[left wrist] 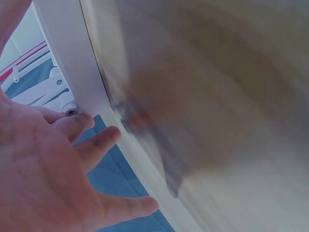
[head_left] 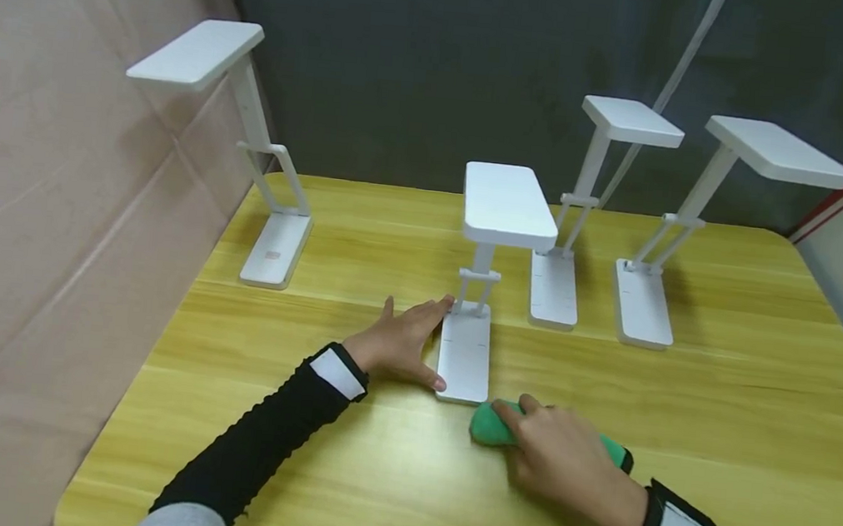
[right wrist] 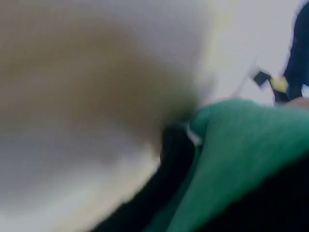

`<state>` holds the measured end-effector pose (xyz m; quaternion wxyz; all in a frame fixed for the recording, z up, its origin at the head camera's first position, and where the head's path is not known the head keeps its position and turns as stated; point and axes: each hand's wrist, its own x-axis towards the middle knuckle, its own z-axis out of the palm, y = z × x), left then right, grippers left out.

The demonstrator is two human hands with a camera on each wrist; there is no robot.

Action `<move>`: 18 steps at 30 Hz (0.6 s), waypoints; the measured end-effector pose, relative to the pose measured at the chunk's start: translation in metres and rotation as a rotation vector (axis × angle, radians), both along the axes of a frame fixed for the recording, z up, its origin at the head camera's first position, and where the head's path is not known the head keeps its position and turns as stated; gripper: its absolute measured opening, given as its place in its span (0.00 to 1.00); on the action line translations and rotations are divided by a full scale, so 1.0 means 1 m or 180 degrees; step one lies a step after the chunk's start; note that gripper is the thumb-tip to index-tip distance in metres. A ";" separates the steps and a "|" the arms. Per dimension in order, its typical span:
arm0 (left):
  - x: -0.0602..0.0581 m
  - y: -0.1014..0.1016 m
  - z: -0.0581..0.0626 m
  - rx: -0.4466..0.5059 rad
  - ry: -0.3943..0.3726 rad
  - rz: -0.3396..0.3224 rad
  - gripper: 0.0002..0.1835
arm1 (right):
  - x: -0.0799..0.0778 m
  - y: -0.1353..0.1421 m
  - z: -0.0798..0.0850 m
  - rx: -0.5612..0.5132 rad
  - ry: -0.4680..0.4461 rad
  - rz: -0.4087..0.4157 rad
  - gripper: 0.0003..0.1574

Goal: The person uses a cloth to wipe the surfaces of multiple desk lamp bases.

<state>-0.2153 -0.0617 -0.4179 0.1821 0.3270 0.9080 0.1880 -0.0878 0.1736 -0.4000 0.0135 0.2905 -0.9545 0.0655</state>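
- Spreading beneath my left hand (head_left: 401,346) and right hand (head_left: 562,457): the table (head_left: 341,490).
- Beyond both: three lamps (head_left: 202,56).
- Just right of my left hand: the near lamp (head_left: 483,258).
- Touching its base (head_left: 465,359): my left hand, fingers spread.
- Gripped in my right hand: the cloth (head_left: 492,426).

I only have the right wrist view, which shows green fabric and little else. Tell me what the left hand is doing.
Observer: The left hand is spread along the left side of the base of the nearest white stand, its thumb at the front corner.
Operator: Now place the green item for me against that base.
Observer: In the head view, the green item is under the fingers of the right hand, its left end close to the base's front right corner; I can't tell whether they touch.
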 end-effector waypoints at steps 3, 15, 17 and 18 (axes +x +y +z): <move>0.000 0.000 -0.002 0.0011 -0.0029 0.0019 0.69 | -0.012 0.012 0.016 -0.0121 0.0080 0.0045 0.29; 0.000 -0.001 -0.005 0.0041 -0.0053 0.0050 0.67 | -0.091 -0.029 -0.003 0.0556 0.1310 0.0299 0.24; 0.000 -0.001 -0.003 0.0017 -0.0016 0.0062 0.67 | -0.090 -0.033 -0.006 0.0617 0.1256 0.0241 0.25; 0.000 -0.001 -0.002 -0.0007 0.0019 0.0075 0.67 | -0.089 -0.035 -0.006 0.0609 0.1229 0.0226 0.25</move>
